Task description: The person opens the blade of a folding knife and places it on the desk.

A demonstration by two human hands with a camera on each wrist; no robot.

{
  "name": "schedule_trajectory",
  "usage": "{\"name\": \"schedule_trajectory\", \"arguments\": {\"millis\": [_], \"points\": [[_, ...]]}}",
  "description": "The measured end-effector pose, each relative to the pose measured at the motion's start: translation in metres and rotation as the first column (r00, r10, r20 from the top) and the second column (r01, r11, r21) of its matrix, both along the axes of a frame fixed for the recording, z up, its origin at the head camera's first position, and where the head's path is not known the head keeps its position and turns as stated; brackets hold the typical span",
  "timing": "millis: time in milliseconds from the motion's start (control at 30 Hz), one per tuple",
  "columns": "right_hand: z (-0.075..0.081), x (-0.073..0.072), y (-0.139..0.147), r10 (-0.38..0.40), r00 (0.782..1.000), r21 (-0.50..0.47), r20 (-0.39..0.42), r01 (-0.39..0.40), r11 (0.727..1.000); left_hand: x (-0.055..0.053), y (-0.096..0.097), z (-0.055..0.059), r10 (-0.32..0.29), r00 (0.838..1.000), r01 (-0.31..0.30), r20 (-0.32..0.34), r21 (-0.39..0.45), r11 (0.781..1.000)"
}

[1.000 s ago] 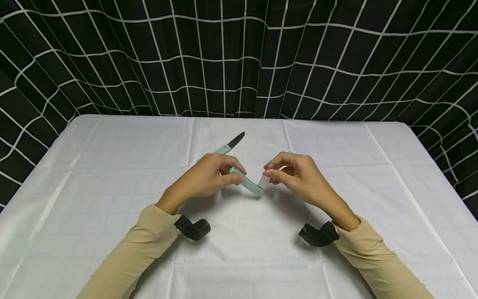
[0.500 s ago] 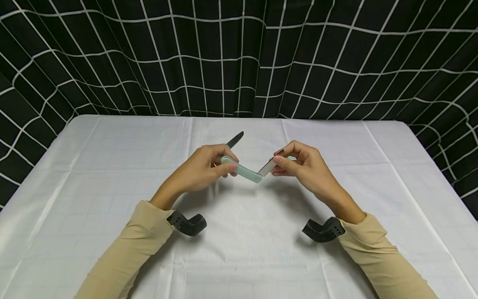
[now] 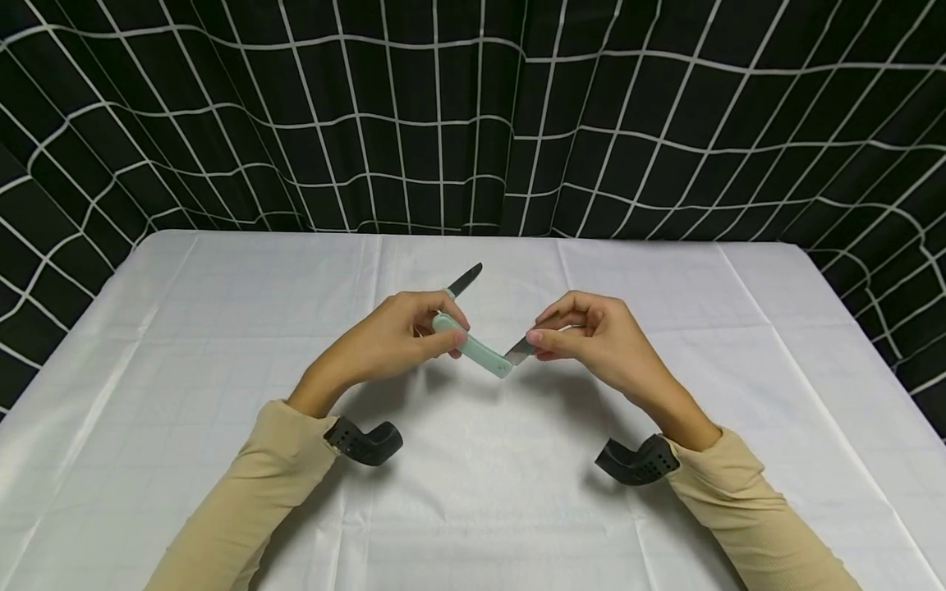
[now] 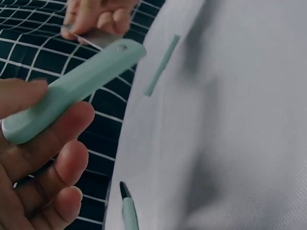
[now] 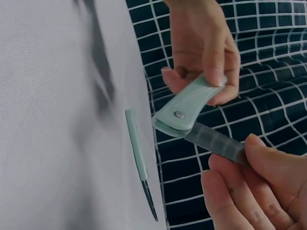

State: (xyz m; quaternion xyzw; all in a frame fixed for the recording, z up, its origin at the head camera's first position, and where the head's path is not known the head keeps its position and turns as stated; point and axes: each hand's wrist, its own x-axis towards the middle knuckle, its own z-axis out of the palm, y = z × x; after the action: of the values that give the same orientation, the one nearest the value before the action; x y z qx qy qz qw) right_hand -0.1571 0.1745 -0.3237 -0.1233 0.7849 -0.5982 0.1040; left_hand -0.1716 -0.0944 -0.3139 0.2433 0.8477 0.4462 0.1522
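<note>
My left hand (image 3: pixel 388 336) holds a folding knife by its mint-green handle (image 3: pixel 484 356), thumb on one side and fingers on the other. The knife's blade (image 5: pixel 216 142) stands partly unfolded at an angle to the handle. Its free end is pinched between thumb and fingers of my right hand (image 3: pixel 602 332). A round pivot pin shows near the handle's end in both wrist views. The knife is held above the table. Behind my left hand lies a second mint folding knife with its dark blade (image 3: pixel 466 280) out, its handle mostly hidden in the head view.
A white cloth (image 3: pixel 473 509) covers the table. On it, a slim mint-green piece (image 4: pixel 163 64) shows in the left wrist view; the right hand hides it in the head view. A black curtain with white grid lines (image 3: pixel 443 123) hangs behind the table.
Both hands rose with the knife, then dipped slightly, drifting left overall. The angle between blade and handle widened, then narrowed somewhat. Each hand keeps its hold; the second knife stays where it lies.
</note>
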Motion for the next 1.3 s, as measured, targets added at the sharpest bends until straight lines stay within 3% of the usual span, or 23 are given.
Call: {"name": "schedule_trajectory", "arguments": {"millis": [167, 267, 567, 800, 967, 1100, 1200, 1300], "points": [[0.0, 0.0, 0.001, 0.002, 1.0, 0.029, -0.011, -0.001, 1.0, 0.0009, 0.0008, -0.0021, -0.059, 0.998, 0.057, -0.024, -0.076, 0.995], [-0.0002, -0.0007, 0.0012, 0.009, 1.0, 0.024, -0.023, -0.009, 1.0, 0.0016, 0.0015, -0.0023, -0.061, 0.998, 0.058, -0.035, -0.082, 0.995], [-0.0006, -0.0026, 0.0038, -0.009, 0.998, -0.048, -0.061, 0.006, 0.999, 0.0003, 0.0047, -0.0053, -0.028, 0.996, 0.029, -0.087, 0.004, 1.0], [-0.0023, -0.0056, 0.0068, -0.045, 0.996, -0.196, -0.077, 0.029, 0.98, -0.0007, 0.0054, -0.0063, 0.04, 0.998, -0.036, -0.051, 0.087, 0.996], [-0.0045, -0.0067, 0.0053, -0.092, 0.993, -0.324, -0.08, 0.062, 0.944, -0.001, 0.005, -0.0043, 0.107, 0.994, -0.101, -0.032, 0.161, 0.982], [-0.0043, -0.006, 0.0034, -0.121, 0.989, -0.41, -0.08, 0.078, 0.909, -0.0014, 0.0054, -0.0042, 0.129, 0.991, -0.114, -0.046, 0.245, 0.963], [-0.0042, -0.0056, 0.0024, -0.13, 0.99, -0.494, -0.062, 0.083, 0.865, -0.0012, 0.0063, -0.0048, 0.14, 0.989, -0.118, -0.048, 0.314, 0.942], [-0.0047, -0.0054, 0.0016, -0.117, 0.993, -0.589, -0.027, 0.078, 0.804, -0.0005, 0.0073, -0.0052, 0.154, 0.986, -0.122, -0.057, 0.369, 0.921]]}}
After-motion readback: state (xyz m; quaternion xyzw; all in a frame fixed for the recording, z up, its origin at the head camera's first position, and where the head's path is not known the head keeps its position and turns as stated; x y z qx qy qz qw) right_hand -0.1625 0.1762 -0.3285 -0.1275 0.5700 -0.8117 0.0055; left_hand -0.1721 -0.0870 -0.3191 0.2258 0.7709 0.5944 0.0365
